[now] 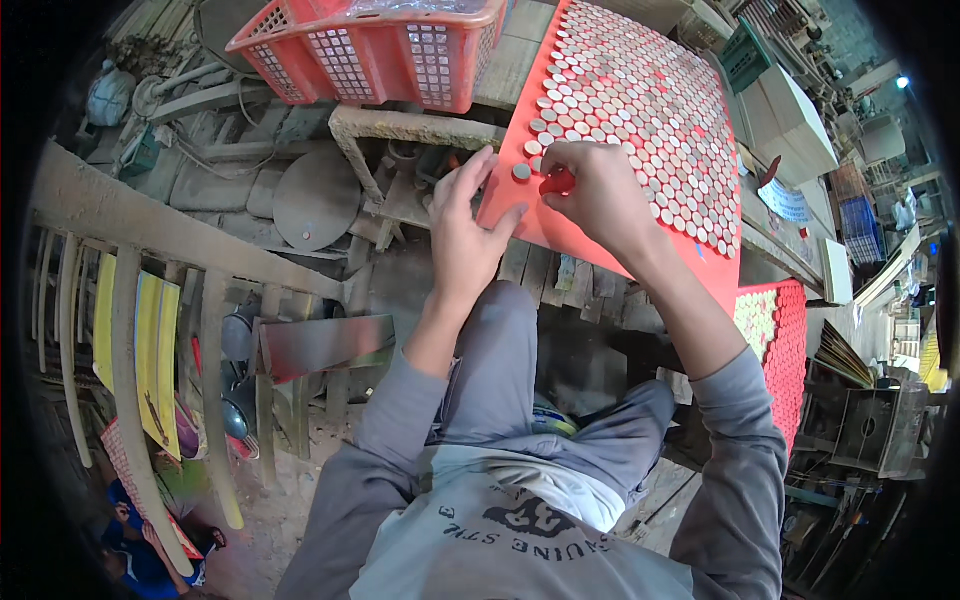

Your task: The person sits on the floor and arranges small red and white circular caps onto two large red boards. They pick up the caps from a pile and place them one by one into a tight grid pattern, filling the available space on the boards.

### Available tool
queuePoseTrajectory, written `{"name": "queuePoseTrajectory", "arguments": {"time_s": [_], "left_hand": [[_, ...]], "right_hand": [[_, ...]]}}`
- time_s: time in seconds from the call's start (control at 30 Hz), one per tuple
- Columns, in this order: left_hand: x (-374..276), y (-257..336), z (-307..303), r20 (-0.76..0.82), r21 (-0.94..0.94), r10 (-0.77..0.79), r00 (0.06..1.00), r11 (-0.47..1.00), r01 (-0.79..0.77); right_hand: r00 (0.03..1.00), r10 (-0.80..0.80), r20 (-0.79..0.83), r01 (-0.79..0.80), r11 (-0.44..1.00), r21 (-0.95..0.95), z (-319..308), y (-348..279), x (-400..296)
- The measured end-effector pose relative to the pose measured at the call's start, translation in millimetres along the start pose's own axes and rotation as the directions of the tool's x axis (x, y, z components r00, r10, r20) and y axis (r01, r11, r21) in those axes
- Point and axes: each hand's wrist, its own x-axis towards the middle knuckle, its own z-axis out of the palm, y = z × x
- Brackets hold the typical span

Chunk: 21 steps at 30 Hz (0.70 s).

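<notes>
A red board (581, 232) lies before me, covered over most of its surface by close rows of small round pieces (637, 97) with pale tops and red sides. At its near left corner, my right hand (600, 191) pinches a small red piece (559, 181), partly hidden by the fingers. One grey-topped round piece (521, 173) stands apart just left of that hand. My left hand (469, 221) is at the board's left edge, fingers spread and holding nothing. Whether its fingertips touch the board I cannot tell.
A red plastic crate (367, 52) stands beyond the board to the left. Pale stacked boards (787, 124) lie at the right. A wooden rack (172, 225) rises on my left, with a person in blue (142, 551) behind it. Another red board with pieces (784, 352) sits lower right.
</notes>
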Motion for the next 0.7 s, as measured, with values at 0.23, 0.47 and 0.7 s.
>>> {"name": "queuePoseTrajectory", "arguments": {"time_s": [0.23, 0.47, 0.7], "left_hand": [[15, -12, 14, 0.066, 0.193, -0.07, 0.995, 0.98, 0.056], [17, -11, 23, 0.038, 0.279, -0.109, 0.993, 0.956, 0.094], [18, -17, 25, 0.034, 0.219, -0.092, 0.995, 0.972, 0.083]], "right_hand": [[1.0, 0.011, -0.009, -0.012, 0.999, -0.052, 12, 6, 13], [0.999, 0.044, 0.024, -0.045, 0.998, 0.053, -13, 7, -5], [0.998, 0.053, -0.028, -0.053, 0.999, 0.01, 2, 8, -7]]}}
